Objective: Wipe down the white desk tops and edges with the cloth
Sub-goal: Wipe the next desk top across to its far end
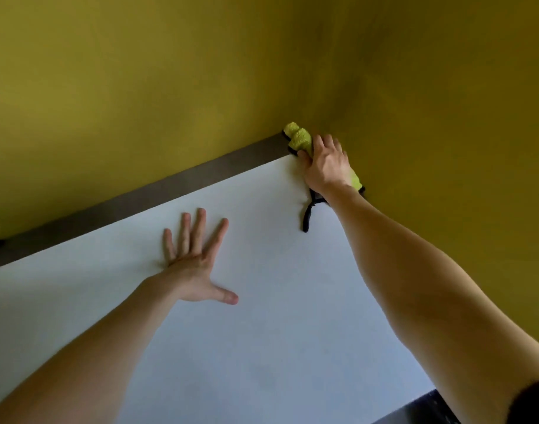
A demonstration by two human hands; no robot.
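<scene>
Matte mustard walls [139,87] box in the smooth, flat white desk [262,316]. The wipe is best pushed deep into the far right corner, then drawn along the dark back strip [139,200]. The left hand [197,267] lies flat on the top, fingers spread, bracing. The right hand [326,166] grips the bunched, fluffy, black-edged green cloth [298,137], pressing it into that corner.

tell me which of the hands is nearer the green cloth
Right. The right hand holds the green cloth at the white desk's far corner; the left hand lies flat on the desk top, apart from the cloth, to its left.
</scene>
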